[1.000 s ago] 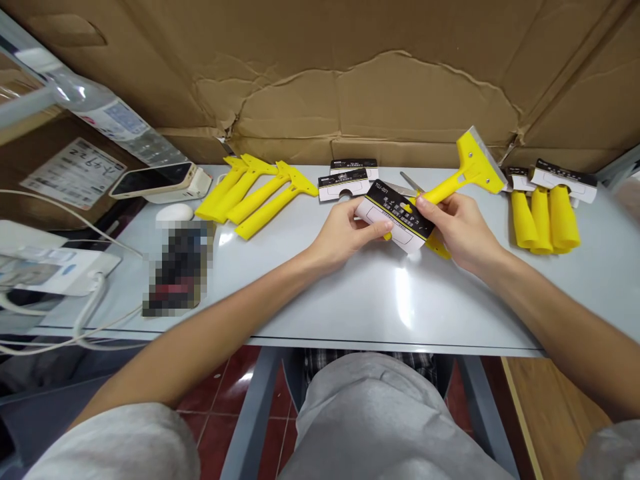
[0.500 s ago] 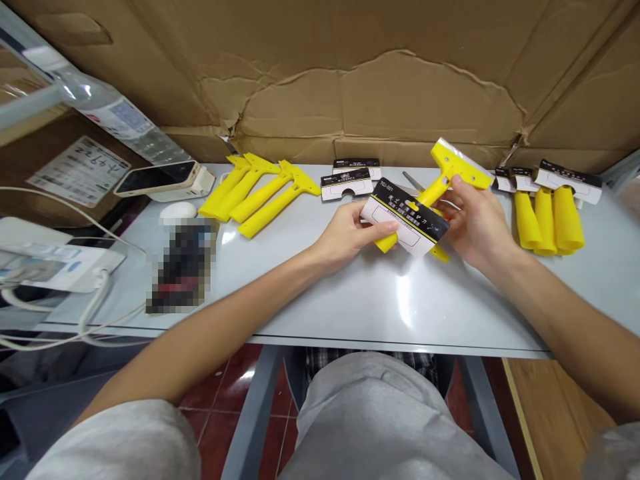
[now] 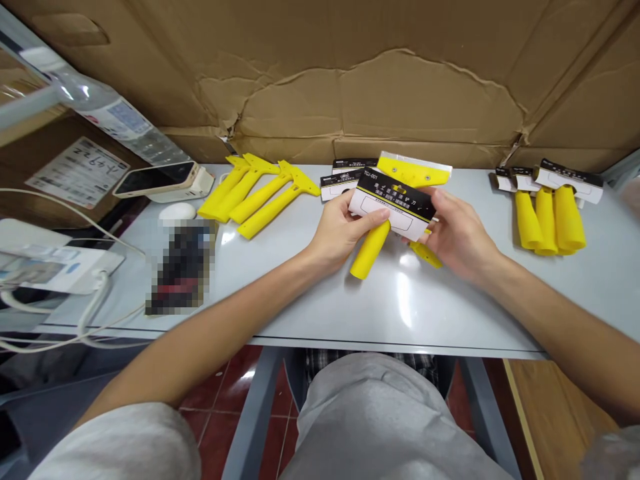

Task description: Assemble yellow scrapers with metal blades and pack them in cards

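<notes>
Yellow plastic shows on both sides of the printed card (image 3: pixel 393 207) you hold up over the table (image 3: pixel 325 300): a scraper (image 3: pixel 371 250) runs behind it, handle pointing to seven o'clock, wide blade head to one. Your left hand (image 3: pixel 340 230) pinches the card's left end, thumb flat on its front, fingers curled behind. Your right hand (image 3: pixel 463 230) grips the opposite end, thumb at the upper right edge; how its fingers lie behind, you cannot tell. Taking the card as the clock's centre, another yellow piece (image 3: pixel 427 255), mostly hidden, shows near five. More cards (image 3: pixel 343 179) sit at ten, just beyond your left hand. Four yellow scrapers (image 3: pixel 263 197) lie at nine, and three carded handles (image 3: pixel 546 220) at three, well apart from your right hand.
</notes>
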`<state>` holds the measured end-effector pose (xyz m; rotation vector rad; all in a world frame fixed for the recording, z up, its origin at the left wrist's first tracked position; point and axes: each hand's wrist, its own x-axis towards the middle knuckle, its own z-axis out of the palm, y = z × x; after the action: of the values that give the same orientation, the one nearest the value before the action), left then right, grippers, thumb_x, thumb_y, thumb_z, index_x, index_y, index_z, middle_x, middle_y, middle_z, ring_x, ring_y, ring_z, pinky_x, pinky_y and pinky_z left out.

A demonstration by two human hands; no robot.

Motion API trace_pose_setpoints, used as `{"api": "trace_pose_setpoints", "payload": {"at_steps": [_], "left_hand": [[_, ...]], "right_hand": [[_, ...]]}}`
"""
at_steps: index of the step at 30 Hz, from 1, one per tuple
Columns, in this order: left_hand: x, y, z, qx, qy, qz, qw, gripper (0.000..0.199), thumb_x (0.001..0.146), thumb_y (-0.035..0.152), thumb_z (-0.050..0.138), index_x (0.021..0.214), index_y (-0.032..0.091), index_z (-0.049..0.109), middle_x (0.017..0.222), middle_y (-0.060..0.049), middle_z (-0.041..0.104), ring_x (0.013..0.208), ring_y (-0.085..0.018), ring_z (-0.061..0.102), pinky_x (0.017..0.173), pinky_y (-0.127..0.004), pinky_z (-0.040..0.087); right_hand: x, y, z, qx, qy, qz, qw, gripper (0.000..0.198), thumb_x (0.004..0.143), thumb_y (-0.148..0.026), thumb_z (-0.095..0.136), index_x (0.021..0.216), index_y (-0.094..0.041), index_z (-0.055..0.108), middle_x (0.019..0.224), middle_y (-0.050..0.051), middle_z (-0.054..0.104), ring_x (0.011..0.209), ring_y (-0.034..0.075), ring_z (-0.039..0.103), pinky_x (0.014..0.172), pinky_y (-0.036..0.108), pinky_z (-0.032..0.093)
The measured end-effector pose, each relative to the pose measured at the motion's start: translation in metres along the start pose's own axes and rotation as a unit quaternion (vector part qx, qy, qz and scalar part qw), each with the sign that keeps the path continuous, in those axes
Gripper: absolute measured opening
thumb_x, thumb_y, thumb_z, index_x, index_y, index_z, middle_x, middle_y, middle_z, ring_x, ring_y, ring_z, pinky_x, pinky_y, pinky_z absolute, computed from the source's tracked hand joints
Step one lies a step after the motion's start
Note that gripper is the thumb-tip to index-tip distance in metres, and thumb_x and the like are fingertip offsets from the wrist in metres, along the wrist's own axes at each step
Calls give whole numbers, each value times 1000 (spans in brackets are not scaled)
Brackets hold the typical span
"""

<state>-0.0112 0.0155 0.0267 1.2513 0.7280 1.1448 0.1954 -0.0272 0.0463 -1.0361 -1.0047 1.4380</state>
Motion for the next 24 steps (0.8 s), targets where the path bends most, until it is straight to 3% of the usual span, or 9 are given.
{"api": "trace_pose_setpoints", "payload": {"at_steps": [5,9,13,17,24], "left_hand": [[4,-6,-3,23,-24,46,998,63,68,43,104,115,22,67,117,-7,79,109,-26,76,94,-38,63],[2,-6,-7,16,-68,-28,997,93,64,29,106,141,30,54,126,-8,75,102,-27,81,93,-44,66],[0,-2,-9,40,-97,-87,991,120,65,25,105,161,38,34,117,-6,75,85,-25,83,86,-46,68],[1,4,-9,48,-110,-78,990,126,65,26,104,166,38,31,120,-8,76,87,-25,83,85,-44,69],[-1,10,-10,47,-134,-103,985,131,67,27,104,170,43,26,122,-9,76,80,-26,84,85,-49,70]], "right_hand": [[-4,5,5,-11,-5,26,1000,78,63,-43,102,129,-21,66,129,8,73,100,18,73,75,30,65],[-1,2,4,1,39,11,999,66,67,-34,98,124,-19,68,132,8,72,96,15,72,72,27,64],[4,0,-4,-4,61,-8,998,57,70,-33,94,119,-20,68,134,7,72,103,16,72,73,26,64],[5,-1,-8,-21,60,-29,998,55,74,-35,92,121,-21,68,135,7,71,107,17,72,75,28,64],[6,-8,-8,-27,101,-48,993,40,74,-34,92,98,-19,63,119,7,74,101,18,72,71,30,61]]}}
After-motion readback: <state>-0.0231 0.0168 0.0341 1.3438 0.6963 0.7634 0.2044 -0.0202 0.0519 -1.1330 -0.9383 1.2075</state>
